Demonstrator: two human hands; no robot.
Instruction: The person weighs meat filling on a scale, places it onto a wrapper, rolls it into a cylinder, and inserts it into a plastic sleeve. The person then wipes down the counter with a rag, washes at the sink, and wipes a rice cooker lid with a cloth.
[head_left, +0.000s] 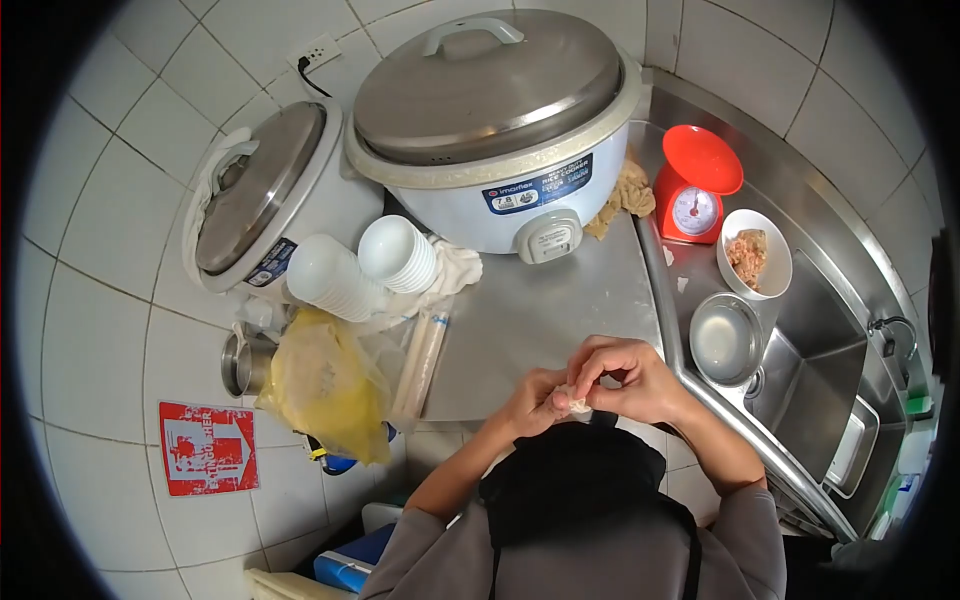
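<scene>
Close in front of my chest, both hands meet at a small, pale, soft piece that looks like a dumpling [577, 404]. My left hand [535, 402] is closed around its near left side. From the right, my right hand [630, 378] pinches it with thumb and bent fingers. Much of the piece is hidden by the fingers. Over to the right, a white bowl [779, 268] holds pinkish ground meat [746, 256]. Nearer to me stands a metal bowl [726, 340] with cloudy liquid in it.
Two rice cookers, a large one [500, 205] and another [345, 200], stand at the back. Stacked white cups [398, 255], a yellow plastic bag [320, 370] and a roll [420, 365] lie left. A red scale [690, 205] and a sink [815, 360] are right.
</scene>
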